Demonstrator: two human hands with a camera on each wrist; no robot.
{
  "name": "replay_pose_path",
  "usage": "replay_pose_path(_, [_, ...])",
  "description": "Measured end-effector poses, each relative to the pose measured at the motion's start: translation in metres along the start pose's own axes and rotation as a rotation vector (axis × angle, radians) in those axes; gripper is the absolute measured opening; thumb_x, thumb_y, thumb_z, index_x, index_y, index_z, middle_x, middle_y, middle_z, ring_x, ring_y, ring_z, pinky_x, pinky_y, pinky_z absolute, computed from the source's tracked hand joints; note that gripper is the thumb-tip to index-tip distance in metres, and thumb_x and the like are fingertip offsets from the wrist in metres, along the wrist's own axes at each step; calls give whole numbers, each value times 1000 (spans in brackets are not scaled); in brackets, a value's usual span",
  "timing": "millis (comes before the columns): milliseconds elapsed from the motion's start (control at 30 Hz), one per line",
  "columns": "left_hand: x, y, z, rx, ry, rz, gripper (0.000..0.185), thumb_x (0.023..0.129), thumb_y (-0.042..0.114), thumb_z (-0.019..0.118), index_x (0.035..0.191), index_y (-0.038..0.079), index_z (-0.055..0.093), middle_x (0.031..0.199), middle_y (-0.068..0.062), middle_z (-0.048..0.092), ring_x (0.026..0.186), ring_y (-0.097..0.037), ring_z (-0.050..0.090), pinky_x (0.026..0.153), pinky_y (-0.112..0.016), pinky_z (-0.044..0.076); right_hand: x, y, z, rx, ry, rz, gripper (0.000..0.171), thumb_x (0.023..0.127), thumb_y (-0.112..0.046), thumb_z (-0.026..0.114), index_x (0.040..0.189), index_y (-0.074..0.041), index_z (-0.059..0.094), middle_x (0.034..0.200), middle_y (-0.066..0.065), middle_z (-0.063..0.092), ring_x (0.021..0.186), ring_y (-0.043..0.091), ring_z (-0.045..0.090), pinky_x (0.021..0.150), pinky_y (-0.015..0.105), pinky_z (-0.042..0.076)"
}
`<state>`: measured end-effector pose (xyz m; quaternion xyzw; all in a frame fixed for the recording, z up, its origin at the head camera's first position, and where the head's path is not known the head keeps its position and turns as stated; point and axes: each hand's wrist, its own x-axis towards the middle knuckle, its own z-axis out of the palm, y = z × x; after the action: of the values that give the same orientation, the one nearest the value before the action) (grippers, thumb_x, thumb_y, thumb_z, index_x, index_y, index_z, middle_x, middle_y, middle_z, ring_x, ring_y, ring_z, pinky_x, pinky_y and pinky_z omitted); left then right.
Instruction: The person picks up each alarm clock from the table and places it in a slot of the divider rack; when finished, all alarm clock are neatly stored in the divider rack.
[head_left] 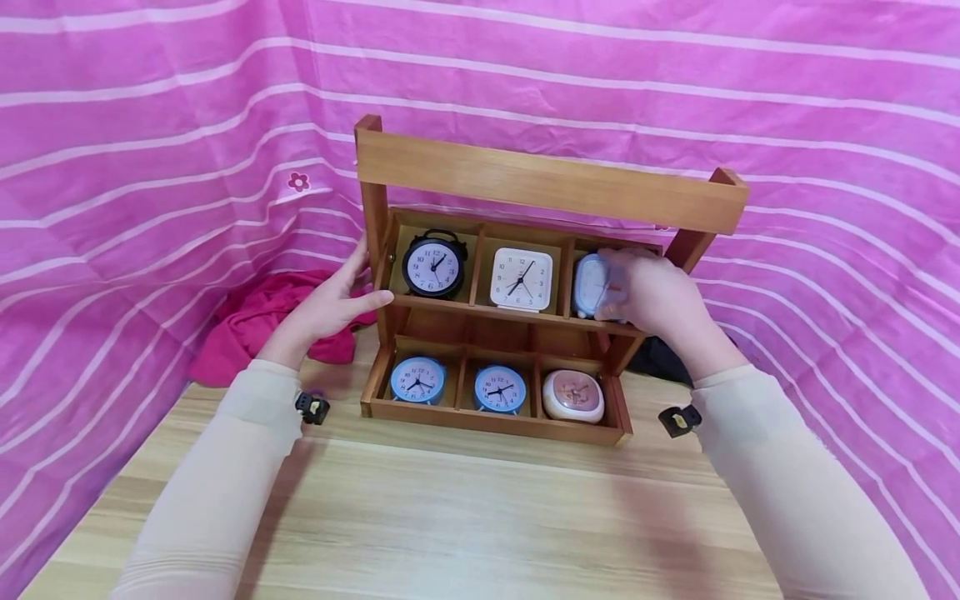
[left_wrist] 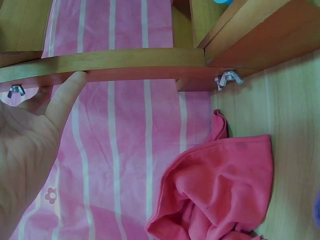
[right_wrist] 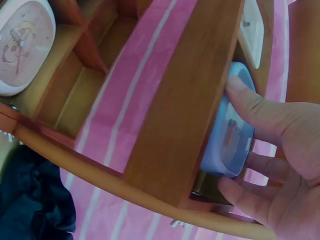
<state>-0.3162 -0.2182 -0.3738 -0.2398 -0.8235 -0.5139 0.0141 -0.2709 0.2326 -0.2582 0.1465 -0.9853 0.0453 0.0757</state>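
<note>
Head view: stood on the desk [head_left: 465,517], a wooden rack [head_left: 551,187] of clocks. Steadied at its left post by the left hand [head_left: 330,304], fingers straight. Gripped in the upper right compartment by the right hand's [head_left: 652,296] curled fingers, a light-blue clock [right_wrist: 230,135].

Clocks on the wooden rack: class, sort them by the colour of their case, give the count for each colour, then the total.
Black: 1, the black clock.
White: 1, the white clock.
Blue: 3, two round blue clocks and the pale blue clock that the right hand grips.
Pink: 1, the pink clock.
Total: 6.
</note>
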Motion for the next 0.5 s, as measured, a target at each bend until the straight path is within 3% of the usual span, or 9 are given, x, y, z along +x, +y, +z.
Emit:
replay_pose_path(233, [0, -1, 0, 1, 4, 17, 100, 102, 20, 69, 164, 50, -3, 175, -6, 10, 156, -44, 22, 126, -61, 20, 0, 2, 7, -8, -6, -16, 87, 86, -24, 88, 159, -6, 43, 156, 25, 46, 126, 43, 59, 106, 60, 48])
replay_pose_path(400, [-2, 2, 1, 1, 0, -14, 99, 103, 20, 67, 165, 47, -5, 175, -9, 8, 156, -45, 20, 126, -61, 19, -2, 2, 9, 28, -9, -25, 89, 87, -24, 87, 160, -4, 41, 161, 28, 38, 139, 46, 49, 113, 60, 42])
replay_pose_path(500, [-2, 3, 2, 5, -1, -30, 100, 103, 21, 68, 165, 47, -6, 175, -10, 8, 156, -45, 20, 126, -61, 19, -9, 2, 12, 61, 35, -66, 91, 87, -30, 87, 160, -3, 39, 164, 27, 34, 144, 48, 41, 118, 61, 35])
